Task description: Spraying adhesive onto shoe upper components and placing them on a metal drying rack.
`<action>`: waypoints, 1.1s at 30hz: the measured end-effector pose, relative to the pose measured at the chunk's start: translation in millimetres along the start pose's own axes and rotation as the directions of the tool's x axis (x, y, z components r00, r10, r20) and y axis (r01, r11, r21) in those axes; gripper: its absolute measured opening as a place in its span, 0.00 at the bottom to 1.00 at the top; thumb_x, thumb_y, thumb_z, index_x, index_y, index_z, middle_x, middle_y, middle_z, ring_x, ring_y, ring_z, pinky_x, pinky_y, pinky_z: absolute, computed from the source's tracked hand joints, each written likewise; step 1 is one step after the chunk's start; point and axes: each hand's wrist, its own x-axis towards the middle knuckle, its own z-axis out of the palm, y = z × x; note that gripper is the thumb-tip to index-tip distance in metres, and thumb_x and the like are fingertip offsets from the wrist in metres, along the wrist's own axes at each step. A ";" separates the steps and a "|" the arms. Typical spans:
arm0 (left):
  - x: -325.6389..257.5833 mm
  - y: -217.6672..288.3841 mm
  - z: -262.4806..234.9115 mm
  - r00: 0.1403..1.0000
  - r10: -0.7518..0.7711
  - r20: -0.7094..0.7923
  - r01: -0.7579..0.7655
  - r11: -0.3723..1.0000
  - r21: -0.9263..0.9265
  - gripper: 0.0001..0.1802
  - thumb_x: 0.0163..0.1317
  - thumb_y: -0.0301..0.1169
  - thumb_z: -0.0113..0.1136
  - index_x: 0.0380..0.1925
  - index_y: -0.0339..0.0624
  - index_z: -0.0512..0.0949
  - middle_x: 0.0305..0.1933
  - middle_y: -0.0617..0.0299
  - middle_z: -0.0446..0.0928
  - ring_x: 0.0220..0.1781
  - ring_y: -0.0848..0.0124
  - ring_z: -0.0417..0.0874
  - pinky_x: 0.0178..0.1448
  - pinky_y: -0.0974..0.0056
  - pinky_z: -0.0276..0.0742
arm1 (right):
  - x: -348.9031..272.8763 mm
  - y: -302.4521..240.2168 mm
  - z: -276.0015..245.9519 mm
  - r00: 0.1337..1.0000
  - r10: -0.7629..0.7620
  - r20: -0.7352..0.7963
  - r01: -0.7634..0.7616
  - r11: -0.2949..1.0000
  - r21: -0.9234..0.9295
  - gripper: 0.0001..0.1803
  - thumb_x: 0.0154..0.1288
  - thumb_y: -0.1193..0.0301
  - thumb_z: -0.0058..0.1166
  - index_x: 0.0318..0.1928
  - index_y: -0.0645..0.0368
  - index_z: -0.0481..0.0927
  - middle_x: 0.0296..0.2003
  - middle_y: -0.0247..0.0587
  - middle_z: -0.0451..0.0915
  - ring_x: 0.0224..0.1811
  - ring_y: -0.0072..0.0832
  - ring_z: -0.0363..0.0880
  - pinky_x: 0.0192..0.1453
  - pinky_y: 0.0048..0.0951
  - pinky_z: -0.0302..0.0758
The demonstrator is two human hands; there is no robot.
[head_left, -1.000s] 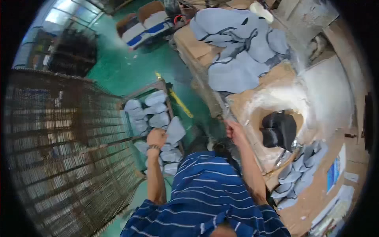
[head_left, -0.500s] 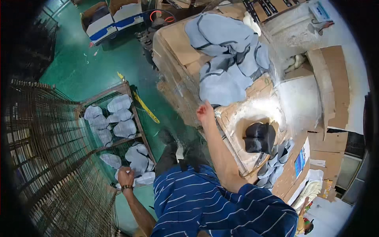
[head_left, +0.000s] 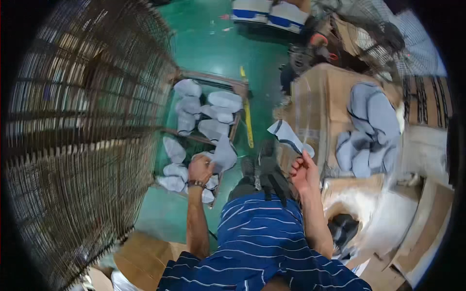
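My right hand [head_left: 305,172] pinches the end of a grey fabric piece [head_left: 287,135] with dark trim, shaped like a shoe upper. That piece hangs in front of the carton-covered table's near side. My left hand [head_left: 200,168], with a beaded band at the wrist, has its fingers closed on the edge of another grey fabric piece [head_left: 224,154] over the low rack. Several similar pale grey pieces [head_left: 224,100] lie in the rack [head_left: 236,86] below. A loose heap of grey pieces with dark trim [head_left: 381,114] rests on the table to the right.
Tall stacked wire racks [head_left: 87,145] line the left side. Yellow tape [head_left: 247,121] marks the green floor. White-and-blue boxes [head_left: 289,18] stand far off, with a fan [head_left: 407,39] at the far right. A black piece [head_left: 342,228] sits in a white-dusted hollow right of me.
The view has swung to the right. My right hand, empty before, now holds a grey piece away from the heap. My left hand has lifted a grey piece off the rack.
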 end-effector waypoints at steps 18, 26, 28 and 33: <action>129.3 -82.9 60.0 0.840 -0.473 -0.266 0.460 0.881 -0.115 0.13 0.49 0.37 0.72 0.32 0.42 0.86 0.42 0.53 0.84 0.48 0.51 0.83 0.55 0.51 0.79 | 359.1 65.5 140.9 0.972 0.216 -0.090 -0.093 0.004 -0.996 0.22 0.60 0.63 0.71 0.17 0.54 0.73 0.17 0.32 0.71 0.20 0.23 0.69 0.23 0.34 0.63; 243.8 -214.3 56.2 0.648 -0.533 -0.544 0.508 0.835 -0.213 0.09 0.53 0.33 0.71 0.34 0.44 0.86 0.45 0.52 0.83 0.50 0.50 0.82 0.56 0.48 0.77 | 552.7 225.3 260.5 0.842 0.486 0.235 0.466 -0.435 -0.771 0.24 0.46 0.55 0.73 0.18 0.62 0.77 0.14 0.37 0.71 0.21 0.27 0.72 0.29 0.36 0.69; 291.2 -217.8 58.8 0.677 -0.418 -0.606 0.511 0.859 -0.021 0.10 0.55 0.35 0.71 0.36 0.46 0.86 0.45 0.54 0.82 0.51 0.52 0.81 0.55 0.48 0.76 | 586.2 250.0 297.6 0.783 0.529 0.327 0.575 -0.416 -0.704 0.23 0.46 0.54 0.71 0.18 0.62 0.78 0.15 0.38 0.72 0.21 0.27 0.70 0.29 0.38 0.69; 349.7 -307.0 136.0 0.592 -0.400 -0.700 0.624 0.777 0.084 0.13 0.56 0.37 0.71 0.40 0.48 0.86 0.49 0.56 0.82 0.55 0.54 0.80 0.60 0.45 0.72 | 684.9 355.3 367.2 0.703 0.641 0.308 0.698 -0.538 -0.473 0.22 0.47 0.54 0.68 0.29 0.62 0.84 0.28 0.50 0.82 0.35 0.41 0.82 0.42 0.42 0.78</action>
